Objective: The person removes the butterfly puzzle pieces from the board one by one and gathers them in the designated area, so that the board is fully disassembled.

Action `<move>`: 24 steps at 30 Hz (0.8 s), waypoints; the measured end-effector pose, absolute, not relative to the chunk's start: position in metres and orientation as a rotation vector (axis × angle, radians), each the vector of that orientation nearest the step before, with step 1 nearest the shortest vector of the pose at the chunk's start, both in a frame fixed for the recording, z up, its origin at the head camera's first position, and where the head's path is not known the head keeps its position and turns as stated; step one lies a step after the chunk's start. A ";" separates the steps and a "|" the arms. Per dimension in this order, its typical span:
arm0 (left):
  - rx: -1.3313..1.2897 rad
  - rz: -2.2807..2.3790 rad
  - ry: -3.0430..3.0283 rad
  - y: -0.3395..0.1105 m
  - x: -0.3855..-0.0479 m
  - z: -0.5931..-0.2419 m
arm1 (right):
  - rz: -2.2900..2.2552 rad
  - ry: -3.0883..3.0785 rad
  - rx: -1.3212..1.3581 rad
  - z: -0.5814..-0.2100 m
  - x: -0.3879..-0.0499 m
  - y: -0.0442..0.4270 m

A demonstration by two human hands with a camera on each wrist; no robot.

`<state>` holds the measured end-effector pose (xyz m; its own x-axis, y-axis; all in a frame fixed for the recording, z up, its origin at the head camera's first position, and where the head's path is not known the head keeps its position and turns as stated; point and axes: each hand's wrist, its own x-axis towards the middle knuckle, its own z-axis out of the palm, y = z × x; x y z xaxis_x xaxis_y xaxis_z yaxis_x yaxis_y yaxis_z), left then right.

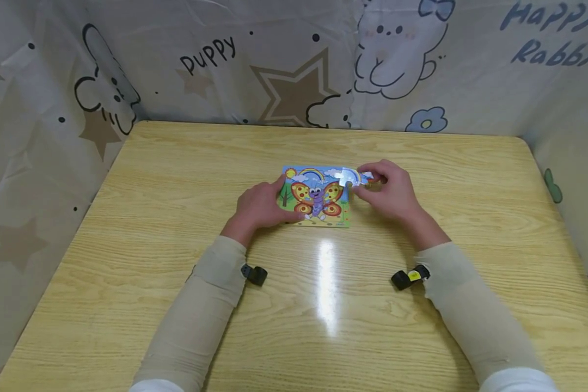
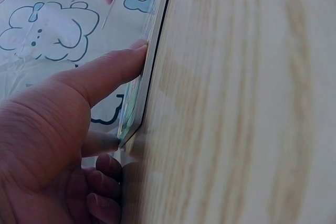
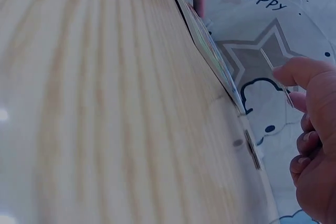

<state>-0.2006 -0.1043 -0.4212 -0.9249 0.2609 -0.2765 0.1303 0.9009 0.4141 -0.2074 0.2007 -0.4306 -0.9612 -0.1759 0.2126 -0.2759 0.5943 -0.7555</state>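
Note:
A butterfly jigsaw puzzle (image 1: 317,202) lies flat on the table, with a gap at its right side near the top. My left hand (image 1: 262,206) holds the puzzle's left part, thumb on its front edge and a finger at its left side. Above the upper right corner, my right hand (image 1: 392,190) pinches a puzzle piece (image 1: 349,177) with a rainbow on it between thumb and index finger. In the right wrist view this piece (image 3: 275,74) is tilted, edge-on and clear of the table. A thin flat thing (image 3: 253,149) lies on the table below the right hand, its kind unclear.
The wooden table (image 1: 176,174) reaches a printed cloth (image 1: 215,65) at the back and sides. Small black wrist cameras (image 1: 256,275) sit on both forearms. Light reflects off the table in front of the puzzle.

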 end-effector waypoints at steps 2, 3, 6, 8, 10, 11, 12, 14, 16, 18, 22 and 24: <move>0.289 0.557 2.735 -0.104 -0.201 -0.421 | 1.313 -2.691 0.374 -0.431 -0.207 0.206; 0.289 0.557 2.732 -0.104 -0.201 -0.421 | 1.310 -2.685 0.372 -0.432 -0.206 0.209; 0.287 0.551 2.727 -0.103 -0.202 -0.422 | 1.309 -2.676 0.368 -0.433 -0.205 0.218; 0.289 0.546 2.728 -0.103 -0.202 -0.422 | 1.312 -2.674 0.366 -0.433 -0.205 0.223; 0.291 0.542 2.728 -0.103 -0.202 -0.421 | 1.311 -2.674 0.368 -0.433 -0.205 0.229; 0.292 0.540 2.730 -0.103 -0.202 -0.421 | 1.309 -2.672 0.370 -0.434 -0.205 0.231; 0.293 0.539 2.731 -0.103 -0.202 -0.421 | 1.312 -2.668 0.371 -0.434 -0.205 0.234; 0.296 0.541 2.730 -0.103 -0.202 -0.421 | 1.313 -2.660 0.369 -0.435 -0.205 0.239; 0.296 0.544 2.729 -0.103 -0.202 -0.420 | 1.313 -2.657 0.362 -0.436 -0.205 0.243; 0.294 0.542 2.726 -0.103 -0.201 -0.420 | 1.317 -2.656 0.351 -0.437 -0.205 0.247; 0.291 0.534 2.723 -0.104 -0.201 -0.420 | 1.319 -2.658 0.332 -0.439 -0.205 0.256; 0.290 0.531 2.724 -0.104 -0.201 -0.421 | 1.324 -2.658 0.322 -0.440 -0.205 0.260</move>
<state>-0.2012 -0.1043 -0.4207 -0.9180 0.2623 -0.2973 0.1315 0.9089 0.3958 -0.2051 0.2601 -0.4401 -0.9649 -0.1227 0.2324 -0.2594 0.5863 -0.7675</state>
